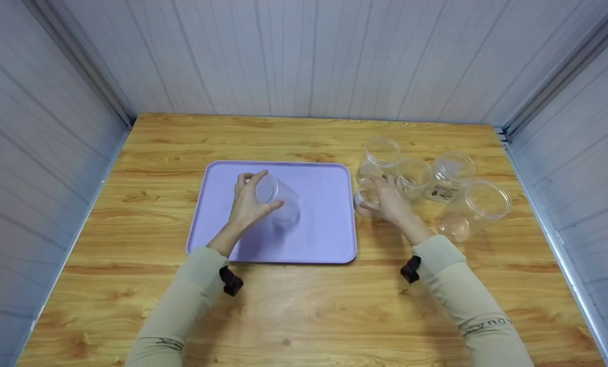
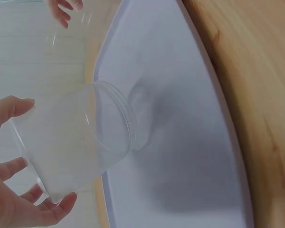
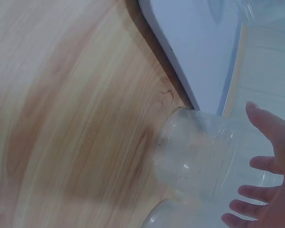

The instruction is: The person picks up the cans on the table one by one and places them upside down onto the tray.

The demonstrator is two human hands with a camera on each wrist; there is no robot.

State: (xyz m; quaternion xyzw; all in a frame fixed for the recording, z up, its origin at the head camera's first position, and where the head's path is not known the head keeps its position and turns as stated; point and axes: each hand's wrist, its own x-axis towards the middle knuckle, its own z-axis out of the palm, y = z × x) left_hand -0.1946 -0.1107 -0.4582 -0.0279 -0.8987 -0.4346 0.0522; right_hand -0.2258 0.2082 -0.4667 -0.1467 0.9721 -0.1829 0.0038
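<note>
My left hand point(image 1: 248, 205) grips a clear plastic jar point(image 1: 287, 206) by its base, fingers and thumb around the edge. The jar is upside down over the lilac tray point(image 1: 329, 224); in the left wrist view its threaded mouth faces the tray surface. Whether the rim touches the tray I cannot tell. Just right of the tray, my right hand point(image 1: 393, 201) hovers over the mouth of another clear jar point(image 3: 194, 154), which stands upright on the table. Thumb and fingers are spread about that mouth, without visible contact in the right wrist view.
Several more clear jars crowd the right side: one behind point(image 1: 380, 155), one beside the right hand point(image 1: 416, 176), a jar with printed markings point(image 1: 451, 173), and a tall jar point(image 1: 479, 206) nearest the right edge. White panel walls point(image 1: 283, 61) enclose the wooden table point(image 1: 304, 316).
</note>
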